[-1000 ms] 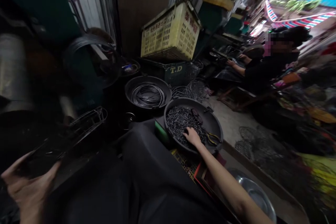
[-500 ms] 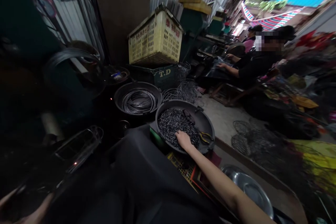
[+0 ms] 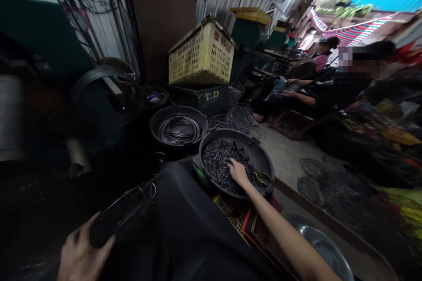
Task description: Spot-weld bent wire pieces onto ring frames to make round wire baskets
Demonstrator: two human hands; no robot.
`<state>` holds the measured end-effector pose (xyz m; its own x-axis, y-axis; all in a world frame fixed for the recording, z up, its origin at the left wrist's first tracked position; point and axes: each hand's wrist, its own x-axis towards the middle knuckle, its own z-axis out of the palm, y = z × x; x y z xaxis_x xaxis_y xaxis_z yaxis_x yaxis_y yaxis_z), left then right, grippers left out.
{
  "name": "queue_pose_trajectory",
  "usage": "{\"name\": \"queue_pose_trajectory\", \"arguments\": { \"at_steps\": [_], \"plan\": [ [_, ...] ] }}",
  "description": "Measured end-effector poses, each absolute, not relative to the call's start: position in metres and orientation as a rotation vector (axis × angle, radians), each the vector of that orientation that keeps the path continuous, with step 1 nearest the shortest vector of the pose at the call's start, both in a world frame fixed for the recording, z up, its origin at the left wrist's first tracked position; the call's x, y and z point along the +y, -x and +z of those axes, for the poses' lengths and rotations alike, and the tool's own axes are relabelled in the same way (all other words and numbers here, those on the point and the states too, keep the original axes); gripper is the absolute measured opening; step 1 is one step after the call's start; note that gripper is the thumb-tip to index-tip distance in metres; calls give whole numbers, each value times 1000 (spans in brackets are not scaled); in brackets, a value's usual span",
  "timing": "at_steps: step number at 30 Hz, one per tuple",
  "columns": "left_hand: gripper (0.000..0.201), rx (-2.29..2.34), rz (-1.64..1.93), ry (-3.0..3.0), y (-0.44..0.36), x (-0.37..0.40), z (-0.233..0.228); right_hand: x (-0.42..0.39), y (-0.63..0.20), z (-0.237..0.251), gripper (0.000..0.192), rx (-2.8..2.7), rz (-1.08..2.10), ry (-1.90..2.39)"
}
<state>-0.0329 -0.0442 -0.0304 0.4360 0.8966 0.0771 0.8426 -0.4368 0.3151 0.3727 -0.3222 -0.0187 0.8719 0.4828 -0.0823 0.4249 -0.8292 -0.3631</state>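
Note:
At the lower left, my left hand (image 3: 82, 250) grips the near end of a wire frame (image 3: 140, 197), a long, narrow shape of bent metal wire lying over my dark-clothed lap. My right hand (image 3: 238, 173) is in a wide dark pan (image 3: 268, 156), its fingertips bent together against a heap of short metal pieces (image 3: 214, 162). Whether a piece is between those fingers cannot be made out. Pliers with yellow handles (image 3: 263, 177) lie in the pan, right of my right hand.
Coiled wire (image 3: 180, 129) fills another dark pan behind. A yellow crate (image 3: 201, 55) leans on a dark "T.D" crate (image 3: 211, 102). A metal basin (image 3: 325, 243) stands at lower right. Wire bundles (image 3: 311, 180) lie on the floor. A seated person (image 3: 343, 92) works at the right.
My left hand and the wire frame have come further into view, up and to the right. My right hand stays over the metal pieces, its fingers shifted slightly. The view has turned a little left.

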Motion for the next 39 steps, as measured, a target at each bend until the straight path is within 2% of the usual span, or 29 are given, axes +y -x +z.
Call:
{"name": "queue_pose_trajectory", "arguments": {
  "at_steps": [2, 7, 11, 14, 19, 25, 30, 34, 39],
  "plan": [
    [63, 1420, 355, -2535, 18, -47, -34, -310, -358, -5, 23, -753, 255, 2567],
    [67, 1149, 272, -2836, 1, -62, -22, -272, -317, 13, 25, -935, 362, 2275],
    [68, 1226, 276, -2724, 2, -78, -1, -259, -290, 13, 36, -953, 491, 2085],
    [70, 1201, 255, -2649, 5, -77, -2, -248, -276, 4, 39, -928, 528, 2009],
    [72, 1167, 400, -2561, 17, -79, -12, -233, -239, 6, 42, -976, 656, 2083],
    [65, 1041, 641, -2541, 26, -81, 3, -191, -184, 40, 43, -865, 1001, 1693],
    [63, 1140, 625, -2611, 21, -76, 19, -144, -162, 41, 42, -869, 1159, 1504],
    [60, 1207, 610, -2631, 18, -74, 25, -123, -151, 30, 35, -864, 1082, 1522],
    [61, 1238, 674, -2594, 21, -69, 27, -119, -133, 25, 24, -1136, 626, 1695]
  ]
}}
